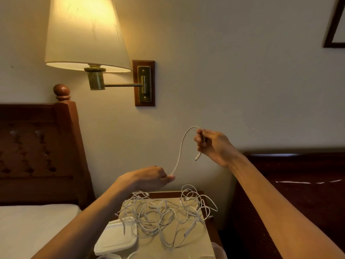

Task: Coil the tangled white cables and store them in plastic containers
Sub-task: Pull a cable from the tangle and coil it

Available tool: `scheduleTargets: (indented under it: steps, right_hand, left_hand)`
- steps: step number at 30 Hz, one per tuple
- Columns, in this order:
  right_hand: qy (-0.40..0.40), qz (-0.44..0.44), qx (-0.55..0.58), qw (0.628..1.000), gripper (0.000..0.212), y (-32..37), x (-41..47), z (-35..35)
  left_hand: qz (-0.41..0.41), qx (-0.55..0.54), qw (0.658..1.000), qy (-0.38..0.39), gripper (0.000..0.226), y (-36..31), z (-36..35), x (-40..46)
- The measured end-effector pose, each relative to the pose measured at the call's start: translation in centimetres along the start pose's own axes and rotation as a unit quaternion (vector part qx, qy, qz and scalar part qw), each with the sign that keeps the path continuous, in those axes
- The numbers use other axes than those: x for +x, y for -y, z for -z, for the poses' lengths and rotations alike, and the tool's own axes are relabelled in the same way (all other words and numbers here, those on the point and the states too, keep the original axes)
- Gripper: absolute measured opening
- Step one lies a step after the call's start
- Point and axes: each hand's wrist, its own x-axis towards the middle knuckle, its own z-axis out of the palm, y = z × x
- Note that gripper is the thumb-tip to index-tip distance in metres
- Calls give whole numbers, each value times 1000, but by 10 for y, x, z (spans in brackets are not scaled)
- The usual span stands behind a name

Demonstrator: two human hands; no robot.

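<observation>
- A bedroom corner: cream wall, a lit wall lamp with a pale fabric shade, a carved dark wooden headboard at left, and a small wooden bedside table low in the middle of the view.
- On the table sits the tangled heap of thin white cables, sprawled over a pale flat board, loops spilling off the right side.
- At the heap's near left lies a white plastic container lid; more clear plastic shows at the bottom edge, too cut off to read.
- One strand is up in the air! The lifted white cable arches between both hands, well above the pile.
- The right hand, higher up, pinches it near the end, connector tip dangling just below the fingers.
- The left hand, lower and nearer the heap, has fingers curled round the same strand where it drops toward the pile.
- The free span runs diagonally, up-right to down-left; the coiling looks ready to start from the right hand's end, the left feeding slack up from the tangle.
</observation>
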Motion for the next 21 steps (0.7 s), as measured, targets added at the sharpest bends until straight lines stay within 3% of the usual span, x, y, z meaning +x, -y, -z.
scheduleTargets:
  steps: [4,8,11,16,21]
  right_hand:
    - [5,21,-43,999,26,-8,-1,-4]
    - [28,20,-83,996,27,-11,-3,-10]
    - [55,24,-100,993,25,-10,-8,-15]
    - [67,33,-150,986,29,-11,-17,-19]
    - [93,40,-125,987,31,-10,-25,-22]
  left_hand:
    - [-82,-17,992,95,47,-34,17,-12]
    - [-164,18,981,104,40,-57,36,-23]
    - [-214,-14,973,89,38,-67,48,-30]
    - [-238,-45,966,-87,38,-59,60,-27]
    - [-250,-22,932,-261,35,-52,66,-14]
